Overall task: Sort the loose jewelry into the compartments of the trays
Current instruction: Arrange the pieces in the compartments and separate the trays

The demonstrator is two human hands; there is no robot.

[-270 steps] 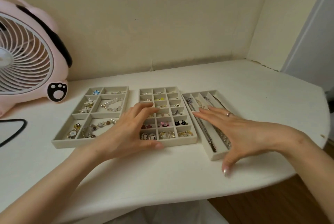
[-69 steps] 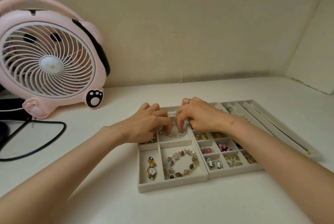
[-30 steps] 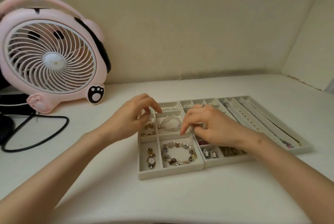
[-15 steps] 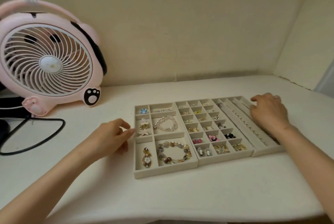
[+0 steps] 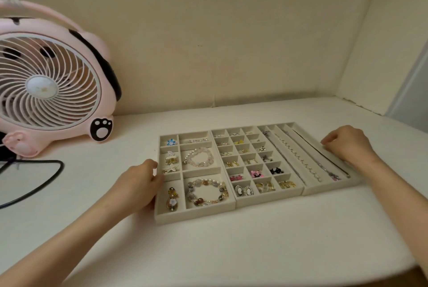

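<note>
1. Three trays stand side by side on the table point(image 5: 231, 252), walls touching: left tray point(image 5: 194, 216), middle tray point(image 5: 268, 201), right tray point(image 5: 331, 188).
2. Left tray: two bracelets point(image 5: 206, 191) lie in the large compartments. Brooches and a pendant point(image 5: 172, 200) occupy the small compartments on its left side.
3. Middle tray: earrings point(image 5: 243, 190) and other small pieces fill most cells of the grid. Some far cells look bare, though the contents there are too small to tell.
4. Right tray: chains point(image 5: 298, 159) lie lengthwise in the long channels.
5. Left hand point(image 5: 139, 182): fingers curled on the rim of the left tray's left wall, holding it.
6. Right hand point(image 5: 347, 145): fingers curled over the right rim of the right tray, holding it. The thumb is hidden.
7. Status: no loose piece shows on the table. Judged from this, sorting is complete or nearly so. The hands, set at the two outer walls, suggest squaring up or pressing the trays together as the step in hand.
8. Surroundings: a pink fan point(image 5: 46, 92) stands far left, and a black cable point(image 5: 34, 184) loops near it, well apart from the trays.
</note>
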